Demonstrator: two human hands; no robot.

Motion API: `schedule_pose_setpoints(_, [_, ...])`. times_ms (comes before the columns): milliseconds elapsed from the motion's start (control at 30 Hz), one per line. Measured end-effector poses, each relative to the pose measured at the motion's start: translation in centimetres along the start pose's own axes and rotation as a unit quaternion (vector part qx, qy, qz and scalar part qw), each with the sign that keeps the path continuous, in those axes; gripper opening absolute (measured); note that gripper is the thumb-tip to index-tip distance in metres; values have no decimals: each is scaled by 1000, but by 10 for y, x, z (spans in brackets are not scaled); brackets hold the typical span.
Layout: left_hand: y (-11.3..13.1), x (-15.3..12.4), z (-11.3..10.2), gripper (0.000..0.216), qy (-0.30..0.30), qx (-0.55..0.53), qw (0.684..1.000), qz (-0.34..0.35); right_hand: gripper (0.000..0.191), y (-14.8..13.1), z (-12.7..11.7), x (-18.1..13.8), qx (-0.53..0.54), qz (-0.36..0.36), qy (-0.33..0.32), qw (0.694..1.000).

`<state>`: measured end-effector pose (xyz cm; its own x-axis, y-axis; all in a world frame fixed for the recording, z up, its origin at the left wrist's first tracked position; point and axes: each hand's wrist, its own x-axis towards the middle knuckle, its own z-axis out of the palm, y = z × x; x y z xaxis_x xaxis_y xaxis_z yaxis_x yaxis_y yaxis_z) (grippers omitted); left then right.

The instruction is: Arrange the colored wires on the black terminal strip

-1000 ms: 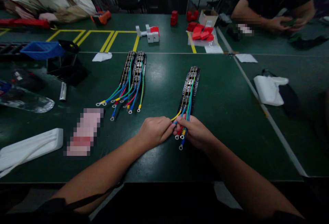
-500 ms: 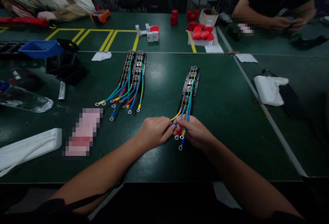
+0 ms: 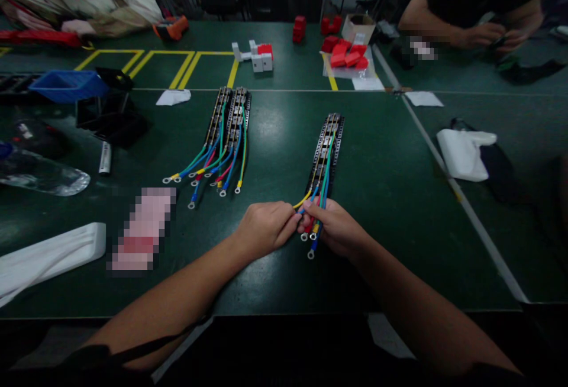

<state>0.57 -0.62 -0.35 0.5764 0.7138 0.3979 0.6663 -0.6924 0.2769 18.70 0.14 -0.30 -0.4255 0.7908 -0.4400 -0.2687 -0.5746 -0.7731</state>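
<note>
My left hand [image 3: 270, 225] pinches a yellow wire [image 3: 304, 199] of the strip [image 3: 325, 144] lying on the table [image 3: 399, 168] before me. My right hand [image 3: 341, 226] grips its other wires [image 3: 327, 168], ring ends [image 3: 311, 254] poking out. Two more strips [image 3: 218, 118] lie leftward.

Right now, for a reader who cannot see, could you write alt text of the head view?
The left hand and the right hand hold coloured wires attached to a black strip on a green table; two similar wired strips lie to the left.
</note>
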Motion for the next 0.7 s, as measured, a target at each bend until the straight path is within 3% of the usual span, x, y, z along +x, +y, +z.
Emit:
schedule_pose_setpoints(300, [1,0,-1,25,35,-31,999,-3,33,1,-1,1,0,-9,-12,1000])
schedule_pose_setpoints(700, [2,2,-2,29,16,-5,1000,-2,32,0,2,0,8,-10,1,1000])
